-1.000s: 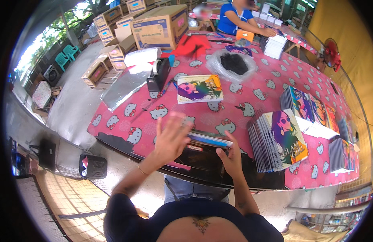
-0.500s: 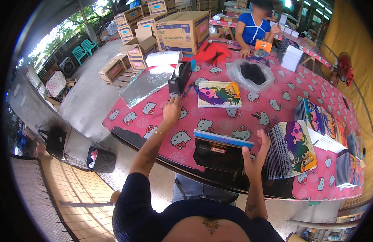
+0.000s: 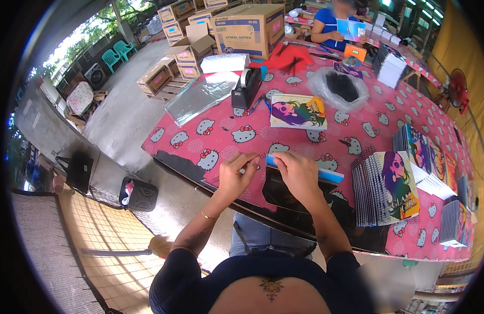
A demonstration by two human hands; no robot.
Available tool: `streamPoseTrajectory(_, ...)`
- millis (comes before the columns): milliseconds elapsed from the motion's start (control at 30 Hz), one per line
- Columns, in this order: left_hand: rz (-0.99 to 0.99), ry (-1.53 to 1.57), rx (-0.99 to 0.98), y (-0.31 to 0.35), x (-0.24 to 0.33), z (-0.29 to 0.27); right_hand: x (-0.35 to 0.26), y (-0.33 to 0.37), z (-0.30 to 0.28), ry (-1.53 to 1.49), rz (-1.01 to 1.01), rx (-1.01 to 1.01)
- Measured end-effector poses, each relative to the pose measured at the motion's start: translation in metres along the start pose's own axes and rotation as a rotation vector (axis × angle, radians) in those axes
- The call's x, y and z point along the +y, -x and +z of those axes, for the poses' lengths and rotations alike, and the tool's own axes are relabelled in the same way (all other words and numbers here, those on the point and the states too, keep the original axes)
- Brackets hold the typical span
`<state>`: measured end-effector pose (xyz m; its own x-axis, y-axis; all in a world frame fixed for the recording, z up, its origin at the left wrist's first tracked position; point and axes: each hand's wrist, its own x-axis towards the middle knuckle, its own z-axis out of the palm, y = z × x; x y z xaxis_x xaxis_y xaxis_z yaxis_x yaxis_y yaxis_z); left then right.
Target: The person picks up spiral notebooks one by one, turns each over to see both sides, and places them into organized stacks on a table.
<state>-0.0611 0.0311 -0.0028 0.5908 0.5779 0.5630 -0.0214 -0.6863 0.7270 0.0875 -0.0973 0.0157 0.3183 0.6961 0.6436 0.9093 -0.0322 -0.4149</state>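
My left hand [image 3: 238,175] is at the front of the table, thumb and fingers drawn together in a pinch; anything between them is too small to make out. Close to its right, my right hand [image 3: 299,178] has its thumb and fingers together over the left part of a blue ruler-like strip [image 3: 330,176]. That strip lies along the top of a black case-like object [image 3: 280,191], partly covered by my right hand. Beyond my hands, a notebook with an illustrated cover [image 3: 298,112] lies flat. A black tape dispenser [image 3: 246,89] stands to its left.
A stack of spiral notebooks [image 3: 396,186] leans at the right, with further notebook stacks [image 3: 428,162] behind. Clear plastic sheets [image 3: 202,99] lie at the left. A plastic bag with black contents [image 3: 340,88] sits farther back. Across the pink-covered table, a person [image 3: 331,26] holds a booklet.
My left hand has come back from beside the tape dispenser to the front. My right hand has moved left onto the blue strip, its fingers now closed. The person opposite has raised a booklet.
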Motion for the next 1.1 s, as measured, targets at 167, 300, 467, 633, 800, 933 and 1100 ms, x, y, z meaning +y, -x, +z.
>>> streamPoseTrajectory(167, 0.035, -0.066, -0.015, 0.002, -0.006, 0.001, 0.001, -0.002, -0.003, 0.001, -0.002, 0.002)
streamPoseTrajectory(300, -0.001, -0.113, -0.024, -0.002, -0.003, 0.004, -0.001, -0.001, -0.005, 0.02, -0.008, -0.027)
streamPoseTrajectory(467, 0.198, -0.098, -0.135, -0.018, -0.003, -0.004, -0.002, 0.001, -0.005, 0.011, -0.015, -0.045)
streamPoseTrajectory(633, 0.22, -0.164, -0.463, -0.042, -0.009, -0.013, 0.002, -0.004, -0.014, -0.041, -0.028, -0.154)
streamPoseTrajectory(800, 0.388, -0.662, -0.315, -0.033, 0.002, 0.008, 0.01, 0.002, -0.033, 0.101, 0.016, -0.177)
streamPoseTrajectory(933, 0.429, -0.87, -0.274, 0.028, -0.02, 0.037, 0.012, 0.002, -0.033, 0.042, 0.105, -0.254)
streamPoseTrajectory(1100, 0.366, -0.886, -0.252, 0.005, -0.019, 0.042, 0.01, 0.002, -0.038, 0.077, 0.02, -0.194)
